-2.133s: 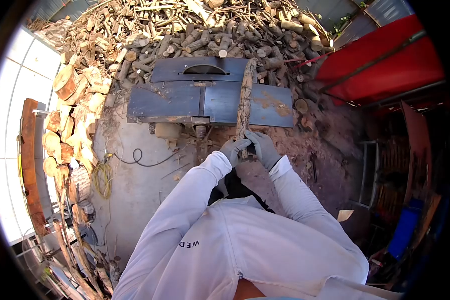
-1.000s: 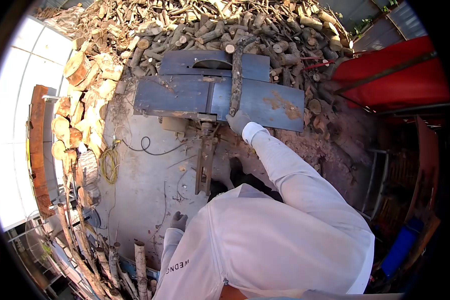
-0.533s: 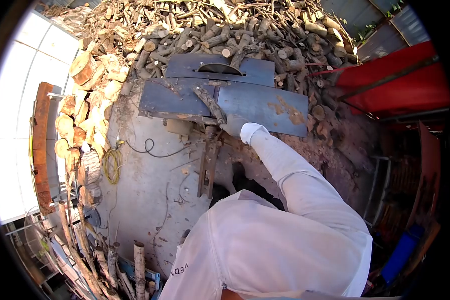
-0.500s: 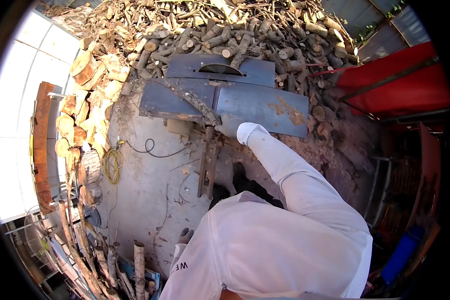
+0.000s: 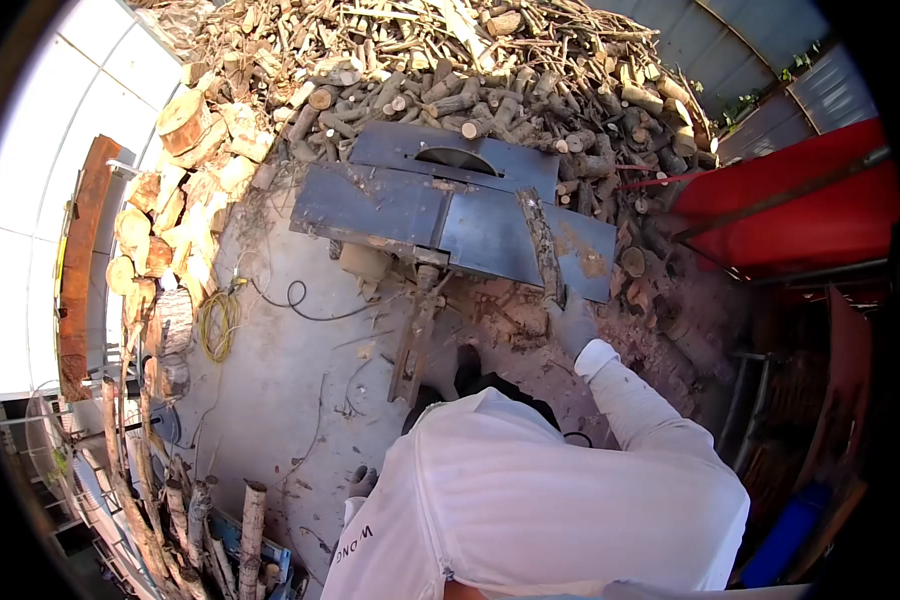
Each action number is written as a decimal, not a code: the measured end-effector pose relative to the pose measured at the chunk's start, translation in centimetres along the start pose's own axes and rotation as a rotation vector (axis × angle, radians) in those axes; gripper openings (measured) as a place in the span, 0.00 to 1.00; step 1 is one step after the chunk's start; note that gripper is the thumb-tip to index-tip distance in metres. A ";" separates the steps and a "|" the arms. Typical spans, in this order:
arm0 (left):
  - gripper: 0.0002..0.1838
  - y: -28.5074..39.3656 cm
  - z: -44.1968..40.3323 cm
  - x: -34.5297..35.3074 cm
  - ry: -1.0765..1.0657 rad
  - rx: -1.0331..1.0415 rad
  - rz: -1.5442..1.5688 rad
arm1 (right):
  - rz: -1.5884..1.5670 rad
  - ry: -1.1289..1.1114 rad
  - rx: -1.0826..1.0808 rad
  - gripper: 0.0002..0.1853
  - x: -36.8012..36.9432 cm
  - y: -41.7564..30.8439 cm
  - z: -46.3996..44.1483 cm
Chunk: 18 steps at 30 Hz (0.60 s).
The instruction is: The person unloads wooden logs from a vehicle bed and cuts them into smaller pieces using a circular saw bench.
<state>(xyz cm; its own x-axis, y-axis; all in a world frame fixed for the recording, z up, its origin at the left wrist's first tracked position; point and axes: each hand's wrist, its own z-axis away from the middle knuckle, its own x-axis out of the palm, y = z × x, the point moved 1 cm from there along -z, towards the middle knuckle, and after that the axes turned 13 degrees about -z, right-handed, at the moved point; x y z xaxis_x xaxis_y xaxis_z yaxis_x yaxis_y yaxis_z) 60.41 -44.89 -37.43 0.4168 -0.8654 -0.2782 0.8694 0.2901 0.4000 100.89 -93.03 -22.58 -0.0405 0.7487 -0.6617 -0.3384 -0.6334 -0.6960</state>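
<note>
My right hand [image 5: 573, 322], in a grey glove, is closed round the near end of a rough branch [image 5: 541, 240]. The branch points away from me over the right part of the blue metal saw table [image 5: 490, 237]. Behind it, a round saw blade [image 5: 457, 159] stands up through a slot in the table's far section. My left hand [image 5: 362, 481], also gloved, hangs low beside my body, its fingers partly showing and apart, away from the table.
A large heap of cut logs [image 5: 450, 95] lies behind the table. Split wood [image 5: 175, 230] is stacked at the left, with upright poles [image 5: 251, 525] nearer me. A yellow cable [image 5: 218, 325] lies on the floor. A red sheet [image 5: 790, 205] hangs at the right.
My right hand has swung the branch from the table's left part over to its right part. My left hand stays low by my side. The view has shifted slightly.
</note>
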 end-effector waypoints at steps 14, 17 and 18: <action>0.30 0.7 3.4 -1.8 0.224 0.091 0.233 | -0.237 0.125 -0.388 0.26 -0.5 -4.5 -15.9; 0.29 -1.6 2.5 -1.8 0.157 0.153 0.251 | -0.045 -0.155 -0.224 0.21 1.6 0.3 -5.7; 0.29 -2.5 2.6 -1.7 0.126 0.123 0.180 | -0.132 -0.226 -0.146 0.21 3.2 4.3 -3.1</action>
<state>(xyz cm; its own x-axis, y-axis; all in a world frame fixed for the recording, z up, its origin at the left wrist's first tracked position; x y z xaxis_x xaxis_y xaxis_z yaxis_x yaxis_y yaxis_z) 56.86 -45.25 -35.68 0.5988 -0.7440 -0.2965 0.7423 0.3766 0.5541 102.17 -93.97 -28.57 -0.2193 0.8408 -0.4950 -0.2167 -0.5366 -0.8155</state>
